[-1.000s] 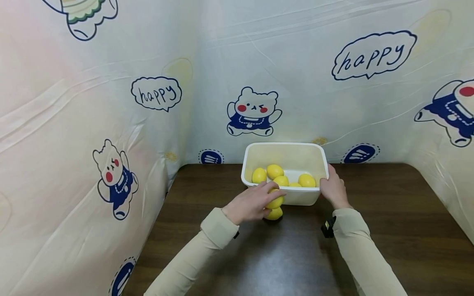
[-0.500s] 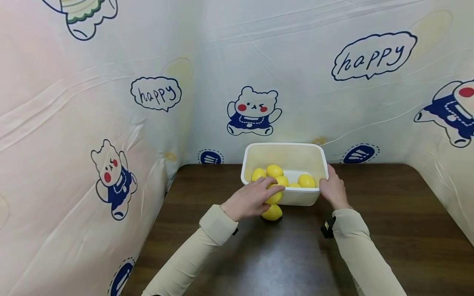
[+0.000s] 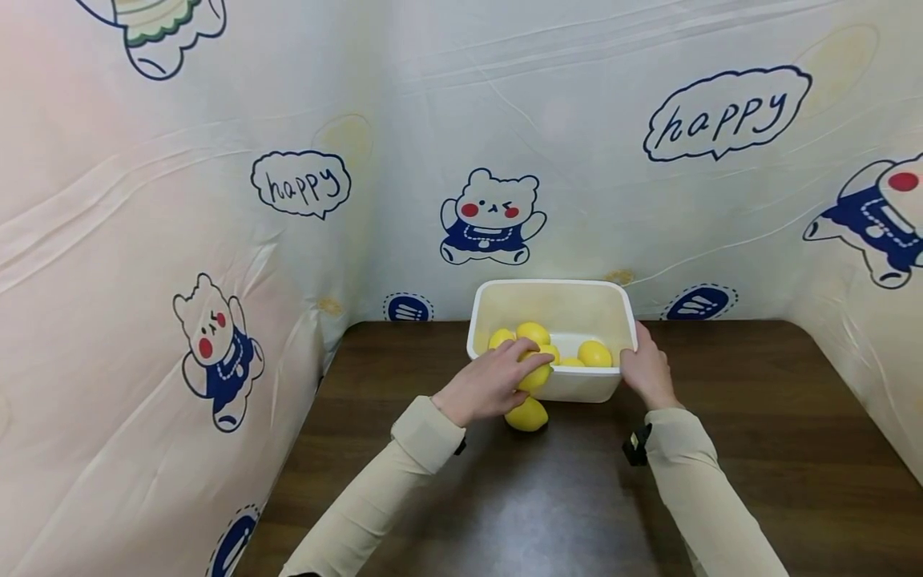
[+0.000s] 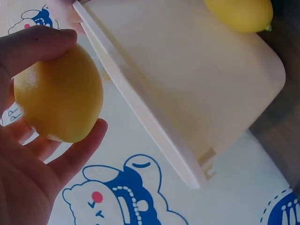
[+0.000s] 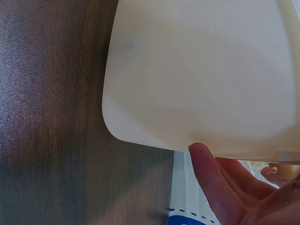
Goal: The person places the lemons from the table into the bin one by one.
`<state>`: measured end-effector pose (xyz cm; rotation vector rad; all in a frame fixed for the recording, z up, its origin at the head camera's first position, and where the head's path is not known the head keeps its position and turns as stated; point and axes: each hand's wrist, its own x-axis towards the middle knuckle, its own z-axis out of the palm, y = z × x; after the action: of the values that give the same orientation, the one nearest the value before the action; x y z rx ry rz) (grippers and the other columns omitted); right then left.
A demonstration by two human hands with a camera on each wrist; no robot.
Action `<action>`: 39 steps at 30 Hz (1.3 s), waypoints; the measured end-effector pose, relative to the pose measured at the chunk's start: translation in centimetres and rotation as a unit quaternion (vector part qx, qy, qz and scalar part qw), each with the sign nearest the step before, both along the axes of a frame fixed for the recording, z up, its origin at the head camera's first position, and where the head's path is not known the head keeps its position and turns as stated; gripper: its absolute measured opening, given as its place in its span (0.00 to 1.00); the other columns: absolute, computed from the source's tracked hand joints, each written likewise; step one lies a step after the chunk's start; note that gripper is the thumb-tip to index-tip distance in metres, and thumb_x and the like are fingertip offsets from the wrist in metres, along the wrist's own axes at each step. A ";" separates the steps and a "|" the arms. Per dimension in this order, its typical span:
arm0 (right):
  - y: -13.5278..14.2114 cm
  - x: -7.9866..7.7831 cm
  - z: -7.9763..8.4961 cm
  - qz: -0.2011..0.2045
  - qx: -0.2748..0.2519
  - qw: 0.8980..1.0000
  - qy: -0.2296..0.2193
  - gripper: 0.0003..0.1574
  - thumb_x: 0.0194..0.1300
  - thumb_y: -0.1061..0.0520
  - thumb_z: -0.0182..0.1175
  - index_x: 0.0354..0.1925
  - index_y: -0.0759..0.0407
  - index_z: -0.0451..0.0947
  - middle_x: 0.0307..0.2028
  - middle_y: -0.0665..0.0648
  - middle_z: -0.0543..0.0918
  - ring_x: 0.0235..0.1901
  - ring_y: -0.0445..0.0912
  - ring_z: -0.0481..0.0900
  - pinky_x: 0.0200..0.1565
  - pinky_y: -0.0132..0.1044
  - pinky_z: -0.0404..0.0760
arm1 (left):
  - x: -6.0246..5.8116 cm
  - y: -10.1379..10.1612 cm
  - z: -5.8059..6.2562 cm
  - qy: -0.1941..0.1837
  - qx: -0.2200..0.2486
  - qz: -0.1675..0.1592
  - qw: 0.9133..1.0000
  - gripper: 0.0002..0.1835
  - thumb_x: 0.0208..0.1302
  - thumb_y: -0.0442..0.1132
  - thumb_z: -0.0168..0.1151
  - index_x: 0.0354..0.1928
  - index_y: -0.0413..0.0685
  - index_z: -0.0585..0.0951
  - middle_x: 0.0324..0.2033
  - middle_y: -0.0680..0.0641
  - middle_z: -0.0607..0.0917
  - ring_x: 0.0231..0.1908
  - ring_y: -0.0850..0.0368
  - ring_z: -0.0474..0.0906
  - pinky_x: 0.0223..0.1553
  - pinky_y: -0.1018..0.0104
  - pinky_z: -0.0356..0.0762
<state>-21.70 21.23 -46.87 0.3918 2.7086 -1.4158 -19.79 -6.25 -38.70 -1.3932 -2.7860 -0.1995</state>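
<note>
Bin [image 3: 584, 388]: several lemons [image 3: 594, 353] inside | left fingers [image 4: 83, 149]: holding another lemon [image 4: 58, 96] | right fingers [image 5: 211, 180]: gripping bin's right side

My head view looks forward and down from above and behind my grip, while the wrist views, close behind my left hand [image 3: 483, 385] and my right hand [image 3: 647, 373], face, tipped sideways, the outside of the white bin [image 3: 580, 389] that all three share.
</note>
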 end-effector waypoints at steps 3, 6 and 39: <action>-0.1 0.0 0.0 -0.001 0.003 1.000 -0.001 0.41 0.68 0.57 0.37 0.77 0.55 0.40 0.70 0.70 0.61 0.52 0.62 0.73 0.44 0.51 0.79 | -0.2 0.1 -0.3 -0.012 0.020 0.014 1.000 0.35 0.58 0.41 0.69 0.68 0.54 0.68 0.60 0.48 0.73 0.55 0.54 0.72 0.62 0.61 0.73; -0.1 0.0 0.0 -0.002 0.003 1.000 -0.001 0.41 0.68 0.57 0.37 0.77 0.55 0.39 0.70 0.70 0.60 0.56 0.63 0.71 0.53 0.59 0.75 | -0.5 0.2 -0.6 -0.017 0.042 0.029 0.999 0.35 0.60 0.42 0.68 0.68 0.51 0.66 0.61 0.48 0.72 0.55 0.55 0.72 0.63 0.62 0.72; 0.1 -0.1 -0.2 -0.003 0.002 1.000 0.000 0.41 0.69 0.57 0.37 0.77 0.54 0.40 0.71 0.68 0.59 0.60 0.63 0.69 0.59 0.63 0.69 | -2.4 2.2 -2.1 -0.040 0.199 0.115 0.973 0.30 0.61 0.42 0.66 0.65 0.53 0.69 0.58 0.47 0.69 0.51 0.55 0.72 0.57 0.63 0.77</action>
<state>-21.83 21.37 -47.06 0.4005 2.7123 -1.4131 -22.20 -4.09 -40.79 -0.9845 -2.7283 -0.7702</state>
